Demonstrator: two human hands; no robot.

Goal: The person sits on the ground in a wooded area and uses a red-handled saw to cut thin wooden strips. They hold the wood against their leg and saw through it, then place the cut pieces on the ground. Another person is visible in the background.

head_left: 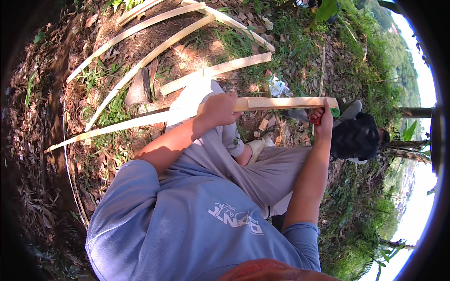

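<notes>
A long, pale wooden strip (290, 103) lies across in front of me, tapering to a thin tip at the far left. My left hand (219, 110) wraps round it near the middle, beside a step in the wood where the face changes level. At its right end my right hand (321, 118) is closed, thumb up against the wood and fingers curled below. A small green thing (334, 112) shows just beyond that hand; its kind cannot be made out. Strong sunlight washes out the strip left of my left hand.
Several similar strips (150, 58) lie on the leafy ground ahead. A wood block (138, 89) stands left of my knee, and a white crumpled packet (277, 87) lies beyond the strip. Wood chips (263, 124) are near my shoe (255, 150). A person in black (356, 138) is at the right.
</notes>
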